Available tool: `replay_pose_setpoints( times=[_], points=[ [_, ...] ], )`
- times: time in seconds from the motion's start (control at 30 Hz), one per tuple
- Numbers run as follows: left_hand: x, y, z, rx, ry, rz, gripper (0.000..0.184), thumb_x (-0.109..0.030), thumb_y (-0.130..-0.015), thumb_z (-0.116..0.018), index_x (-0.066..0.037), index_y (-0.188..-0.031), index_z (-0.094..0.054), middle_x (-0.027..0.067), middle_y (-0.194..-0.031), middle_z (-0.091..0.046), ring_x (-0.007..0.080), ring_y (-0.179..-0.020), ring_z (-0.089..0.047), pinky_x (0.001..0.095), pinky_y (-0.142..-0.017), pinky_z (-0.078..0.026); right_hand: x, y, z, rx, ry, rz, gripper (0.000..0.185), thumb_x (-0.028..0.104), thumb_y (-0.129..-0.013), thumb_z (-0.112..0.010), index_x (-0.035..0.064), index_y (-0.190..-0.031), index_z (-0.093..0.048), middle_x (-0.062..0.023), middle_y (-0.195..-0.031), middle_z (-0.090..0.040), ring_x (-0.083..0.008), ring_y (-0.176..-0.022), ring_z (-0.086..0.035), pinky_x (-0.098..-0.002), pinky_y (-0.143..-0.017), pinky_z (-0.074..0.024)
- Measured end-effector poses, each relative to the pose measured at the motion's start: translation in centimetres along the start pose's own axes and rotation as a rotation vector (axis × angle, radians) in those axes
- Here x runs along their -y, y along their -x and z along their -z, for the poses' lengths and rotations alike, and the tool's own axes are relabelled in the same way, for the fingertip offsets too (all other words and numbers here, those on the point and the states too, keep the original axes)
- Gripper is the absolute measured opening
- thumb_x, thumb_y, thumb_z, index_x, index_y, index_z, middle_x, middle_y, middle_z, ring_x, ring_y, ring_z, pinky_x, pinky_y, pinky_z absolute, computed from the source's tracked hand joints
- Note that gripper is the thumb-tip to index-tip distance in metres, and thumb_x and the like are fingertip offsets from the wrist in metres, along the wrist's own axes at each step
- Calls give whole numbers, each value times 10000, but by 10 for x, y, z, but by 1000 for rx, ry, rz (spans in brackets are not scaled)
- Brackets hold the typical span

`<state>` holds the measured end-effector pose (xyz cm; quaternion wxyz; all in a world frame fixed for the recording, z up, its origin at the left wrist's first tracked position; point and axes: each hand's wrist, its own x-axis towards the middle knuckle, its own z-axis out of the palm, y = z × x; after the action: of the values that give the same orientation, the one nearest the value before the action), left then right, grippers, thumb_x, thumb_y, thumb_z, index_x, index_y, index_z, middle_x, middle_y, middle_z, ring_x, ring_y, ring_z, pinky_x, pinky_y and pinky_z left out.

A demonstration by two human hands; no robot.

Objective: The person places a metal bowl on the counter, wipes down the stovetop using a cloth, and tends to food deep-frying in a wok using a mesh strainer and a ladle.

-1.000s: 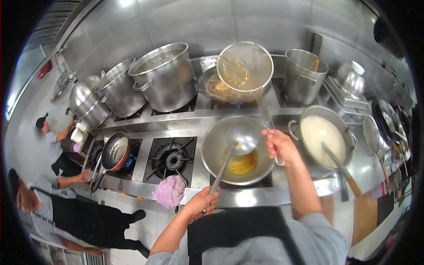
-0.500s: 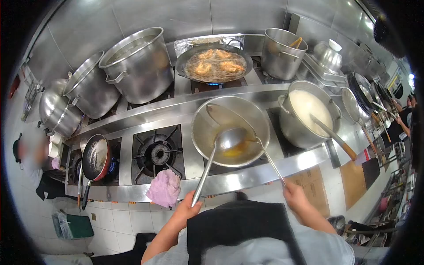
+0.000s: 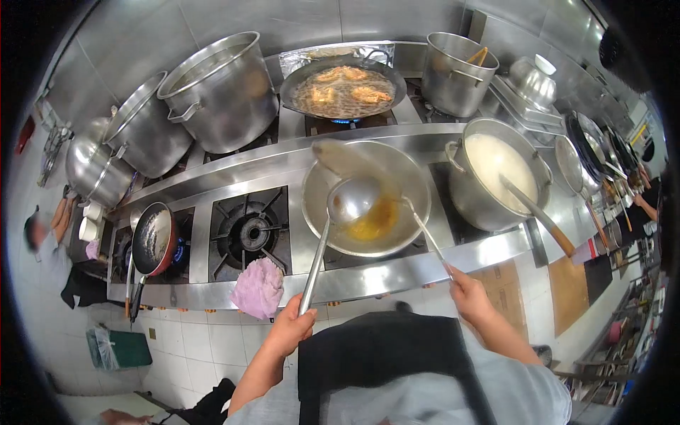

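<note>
Closed around the long metal handle of a ladle (image 3: 355, 199) is my left hand (image 3: 292, 327). My right hand (image 3: 470, 296) grips the thin handle of a wide skimmer (image 3: 347, 157), which is smeared by motion. Both heads are over a large steel bowl (image 3: 420, 185) on the stove, the ladle overlapping the skimmer. Yellow-orange liquid (image 3: 373, 224) lies in the bottom of the bowl. How far the ladle dips into it I cannot tell.
Behind, a wok (image 3: 303, 100) of bubbling oil with battered pieces (image 3: 372, 94) sits over a flame. A pot (image 3: 464, 205) of whitish liquid stands right. Left are a bare burner (image 3: 251, 232), pink cloth (image 3: 258, 288), frying pan (image 3: 154, 239) and stockpots (image 3: 219, 106). A person (image 3: 53, 248) is far left.
The skimmer's head has swung up and left over the bowl. The ladle has shifted slightly, showing more yellow-orange liquid. Far left, the other person's arms are now raised.
</note>
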<state>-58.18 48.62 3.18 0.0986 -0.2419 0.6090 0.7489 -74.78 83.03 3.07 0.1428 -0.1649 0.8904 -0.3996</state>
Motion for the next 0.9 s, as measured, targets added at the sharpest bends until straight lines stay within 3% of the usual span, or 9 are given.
replay_pose_setpoints(
  times=[0.03, 0.17, 0.4, 0.6, 0.73, 0.77, 0.8, 0.87, 0.9],
  points=[
    [-5, 1, -8, -18, 4, -7, 424, -102, -890, -508, -26, -1278, -354, -31, -622, -381, 57, -438, -339, 227, -389, -279, -5, -5, 3, 29, -126, 6, 428, 30, -870, -450, 92, -1292, -486, -114, -666, -544, -135, -537, -493, -272, -539, -430],
    [-29, -10, -41, -81, 320, 119, 328, -133, -904, -489, -52, -1213, -416, -23, -633, -386, 55, -435, -332, 212, -374, -284, -1, -21, 30, 131, -598, -269, 410, 69, -912, -423, 122, -1318, -452, 17, -625, -463, -55, -461, -384, -209, -427, -342],
    [-23, -63, -59, 139, 957, 181, 298, -185, -940, -454, 0, -1174, -449, -16, -636, -398, 24, -430, -337, 152, -330, -296, -32, -51, 68, 346, -832, -202, 343, 85, -912, -429, 56, -1253, -439, -20, -635, -467, -86, -406, -392, -240, -371, -344],
    [-6, -89, -43, 235, 869, 182, 389, -355, -939, -460, -12, -1099, -547, -12, -650, -472, 59, -482, -433, 192, -389, -373, -38, -69, 78, 664, -920, -193, 168, 99, -919, -451, 38, -1075, -470, -14, -615, -433, -78, -419, -369, -215, -384, -296],
    [39, -122, 21, -727, -530, -52, 545, -501, -912, -392, -42, -878, -684, 109, -763, -638, 257, -682, -600, 389, -646, -484, -43, -68, 69, 700, -819, -130, 102, 118, -928, -467, 41, -994, -469, -7, -600, -430, -66, -471, -374, -214, -400, -287],
    [22, -108, 20, -874, -879, 53, 524, -504, -897, -413, -75, -1123, -611, 177, -1077, -609, 342, -1007, -573, 433, -891, -427, -41, -67, 67, 683, -774, -95, 100, 127, -930, -474, 44, -986, -468, -7, -598, -430, -64, -468, -372, -212, -401, -284],
    [30, -107, 31, -865, -872, 50, 524, -504, -897, -413, -75, -1123, -611, 177, -1077, -609, 342, -1007, -573, 433, -891, -427, -38, -65, 66, 667, -728, -60, 101, 136, -931, -481, 48, -978, -466, -8, -596, -429, -63, -465, -371, -211, -402, -282],
    [59, -106, 56, -1283, -1032, 57, 544, -461, -874, -464, -108, -1287, -483, 175, -1390, -377, 404, -1278, -333, 553, -1007, -274, -26, -63, 69, 655, -730, -69, 107, 146, -932, -484, 49, -972, -462, -6, -588, -426, -65, -447, -372, -211, -393, -289],
    [75, -109, 62, -1281, -1027, 52, 544, -461, -874, -464, -108, -1287, -483, 175, -1390, -377, 404, -1278, -333, 553, -1007, -274, -17, -62, 71, 648, -741, -75, 114, 155, -933, -487, 50, -966, -457, -4, -580, -422, -66, -430, -373, -211, -384, -296]
  ],
)
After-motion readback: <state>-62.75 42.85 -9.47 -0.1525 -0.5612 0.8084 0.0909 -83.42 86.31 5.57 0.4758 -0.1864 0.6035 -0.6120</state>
